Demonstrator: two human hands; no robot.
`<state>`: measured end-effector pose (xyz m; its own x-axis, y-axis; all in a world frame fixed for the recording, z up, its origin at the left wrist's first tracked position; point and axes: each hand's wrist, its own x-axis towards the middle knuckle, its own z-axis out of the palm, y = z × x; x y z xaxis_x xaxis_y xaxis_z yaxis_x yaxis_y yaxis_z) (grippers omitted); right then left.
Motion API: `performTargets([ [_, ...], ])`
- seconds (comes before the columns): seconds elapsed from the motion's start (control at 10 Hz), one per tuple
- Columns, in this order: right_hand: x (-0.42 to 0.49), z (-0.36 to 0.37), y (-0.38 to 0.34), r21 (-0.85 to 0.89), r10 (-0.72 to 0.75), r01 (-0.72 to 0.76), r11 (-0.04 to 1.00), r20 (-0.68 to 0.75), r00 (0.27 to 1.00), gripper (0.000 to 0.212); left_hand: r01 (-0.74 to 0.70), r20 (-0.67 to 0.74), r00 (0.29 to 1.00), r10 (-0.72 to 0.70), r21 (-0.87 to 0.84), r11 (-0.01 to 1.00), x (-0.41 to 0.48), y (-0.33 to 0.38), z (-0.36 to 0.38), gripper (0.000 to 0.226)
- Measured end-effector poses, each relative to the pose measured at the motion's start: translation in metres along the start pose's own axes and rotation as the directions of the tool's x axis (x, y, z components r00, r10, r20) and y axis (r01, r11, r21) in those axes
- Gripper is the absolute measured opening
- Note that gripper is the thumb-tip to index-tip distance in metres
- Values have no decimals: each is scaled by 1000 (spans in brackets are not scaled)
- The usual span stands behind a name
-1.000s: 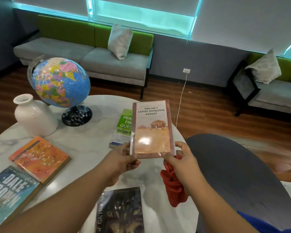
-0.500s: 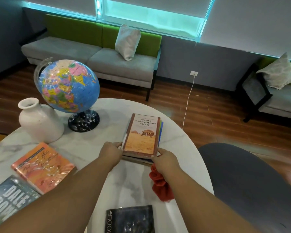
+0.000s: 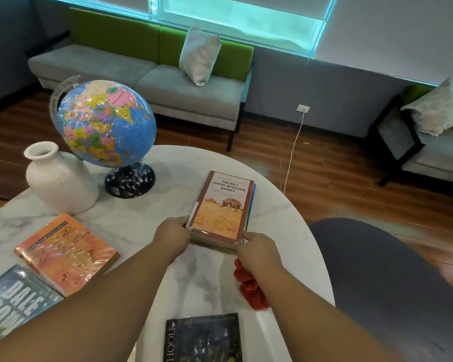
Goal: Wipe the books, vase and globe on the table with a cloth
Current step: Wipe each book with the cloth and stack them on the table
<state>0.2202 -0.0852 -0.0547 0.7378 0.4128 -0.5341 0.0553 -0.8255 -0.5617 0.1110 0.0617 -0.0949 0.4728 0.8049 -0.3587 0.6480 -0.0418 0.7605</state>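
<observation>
A tan book titled "The No 1 Ladies Detective Agency" [image 3: 221,207] lies flat on top of another book on the white marble table [image 3: 147,218]. My left hand [image 3: 171,237] grips its near left corner. At the near right corner, my right hand [image 3: 259,253] touches the book while holding a red cloth [image 3: 250,286] bunched underneath it. The globe [image 3: 105,121] stands on its black base at the back left, with a white vase [image 3: 59,178] beside it. An orange book [image 3: 66,253], a "Dale Brown" book [image 3: 13,304] and a dark book [image 3: 203,338] lie flat nearer me.
A grey rounded chair back [image 3: 382,283] sits right of the table. On the wooden floor behind stand a grey and green sofa [image 3: 147,82] and a second sofa [image 3: 434,152] at the right. A white cable [image 3: 293,150] hangs from the wall socket.
The tan book was held upright in both hands, then was lowered flat onto the green book on the table. Both hands stay at its near corners.
</observation>
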Motion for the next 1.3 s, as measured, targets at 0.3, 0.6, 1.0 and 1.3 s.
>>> performTargets([
  [0.3, -5, -20, 16, 124, -59, 54, 991, 34, 998, 50, -8, -24, 1000, 10, 66, 998, -40, 4, -11, 52],
  [0.6, -70, -46, 96, 70, 48, -98, 993, 515, 856, 20, 57, 313, 929, -198, 408, 911, -165, -68, -41, 21],
  [1.0, -109, -8, 120, -5, -99, 110, 994, 393, 914, 28, 138, 300, 924, -237, 319, 938, -205, -82, -12, 30],
  [1.3, -73, -19, 116, 15, -204, 206, 978, 218, 954, 22, 36, 222, 972, -76, 181, 983, -194, -77, 0, 56],
])
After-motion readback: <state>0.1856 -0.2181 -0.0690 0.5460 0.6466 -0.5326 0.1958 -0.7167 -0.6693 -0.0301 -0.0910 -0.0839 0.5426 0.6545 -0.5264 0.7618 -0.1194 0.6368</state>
